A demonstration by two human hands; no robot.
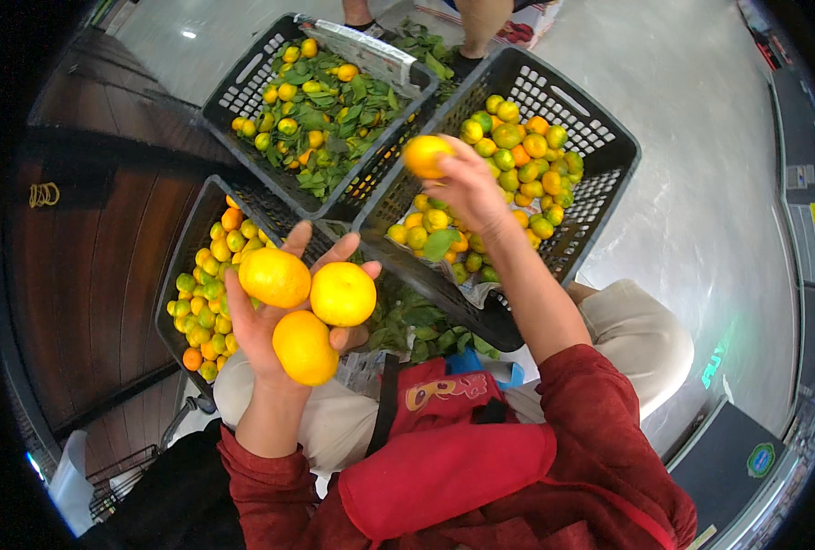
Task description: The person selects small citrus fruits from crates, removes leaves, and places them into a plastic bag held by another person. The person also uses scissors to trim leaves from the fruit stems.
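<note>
My left hand [261,312] is palm up at the lower middle, cradling three yellow mandarins [343,293] in spread, curled fingers. My right hand [458,188] grips a single mandarin [423,156] above the right black crate [600,220], which holds many green, yellow and orange mandarins [526,147] on paper. The upper left crate [229,101] contains leafy sprigs [357,119] mixed with small mandarins. Behind my left hand, a third crate [169,330] is full of yellow, green and orange mandarins, partly hidden.
My knees and red apron [444,477] are at the bottom. Loose leaves [426,330] lie between the crates and my lap. Another person's legs [474,27] stand behind the crates. A wooden panel [96,257] is on the left, grey floor [691,183] and a dark edge on the right.
</note>
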